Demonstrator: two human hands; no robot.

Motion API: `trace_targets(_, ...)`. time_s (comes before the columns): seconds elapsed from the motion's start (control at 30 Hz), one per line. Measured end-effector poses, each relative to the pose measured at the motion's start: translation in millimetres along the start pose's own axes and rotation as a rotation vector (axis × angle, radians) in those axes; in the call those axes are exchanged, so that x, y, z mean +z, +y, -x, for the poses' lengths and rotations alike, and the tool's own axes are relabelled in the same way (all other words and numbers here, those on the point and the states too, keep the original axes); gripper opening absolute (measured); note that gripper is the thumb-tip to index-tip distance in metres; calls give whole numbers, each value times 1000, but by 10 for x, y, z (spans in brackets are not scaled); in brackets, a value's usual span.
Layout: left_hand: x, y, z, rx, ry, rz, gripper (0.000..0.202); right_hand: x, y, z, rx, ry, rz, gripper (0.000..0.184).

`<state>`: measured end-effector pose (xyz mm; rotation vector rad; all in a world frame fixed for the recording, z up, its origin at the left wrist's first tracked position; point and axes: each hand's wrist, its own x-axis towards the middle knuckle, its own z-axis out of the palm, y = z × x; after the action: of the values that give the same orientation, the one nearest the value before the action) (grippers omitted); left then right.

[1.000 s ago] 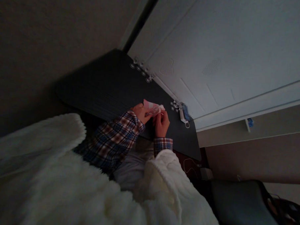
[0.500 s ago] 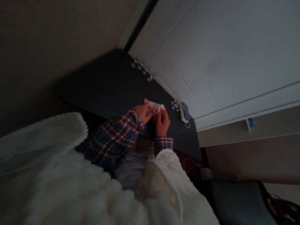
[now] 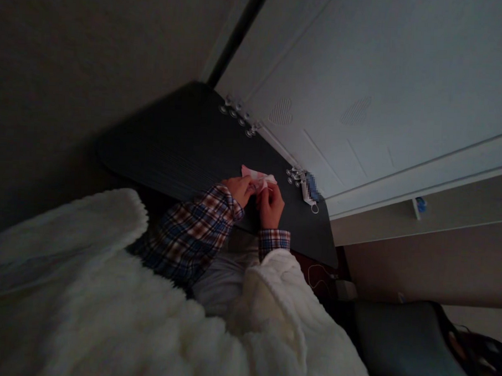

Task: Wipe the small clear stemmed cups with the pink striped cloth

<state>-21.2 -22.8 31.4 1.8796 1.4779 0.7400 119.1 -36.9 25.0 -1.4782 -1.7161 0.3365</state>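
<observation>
In dim light, my left hand (image 3: 239,188) and my right hand (image 3: 271,204) meet over the near edge of a dark table (image 3: 182,140). Between them is a small piece of pink and white paper (image 3: 257,177), folded into a pointed shape. Both hands pinch it with curled fingers, the left from the left side and the right from below. The paper's far tip sticks out past my fingers above the tabletop. Plaid shirt cuffs and fluffy white sleeves cover both my arms.
Small shiny round objects lie in a row at the table's far edge (image 3: 238,115), and another cluster (image 3: 293,176) sits beside a white tag with a ring (image 3: 309,194). A pale panelled wall (image 3: 363,93) stands behind. A grey chair seat (image 3: 402,339) is at lower right.
My hands have drawn slightly closer together on the paper, and its pink part is now more covered by my fingers. Nothing else has shifted.
</observation>
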Motion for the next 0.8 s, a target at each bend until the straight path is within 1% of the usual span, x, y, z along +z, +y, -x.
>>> trace_targets(0.2,12,5,0,-5,-16,-49,27,-10,-20,12,-11,-9,9,27)
trace_targets(0.4,17,-5,11,13,-3,-18,27,-2,7,18,9,13,21,28)
trace_targets(0.57,-10,8,36,-48,-6,11,37,-2,8,24,9,20,30,28)
trace_targets(0.7,-22,25,48,-32,-22,-24,34,-1,2,26,2,22,22,28)
trace_targets(0.8,-18,32,43,-13,-14,-46,31,1,6,24,-1,28,29,28)
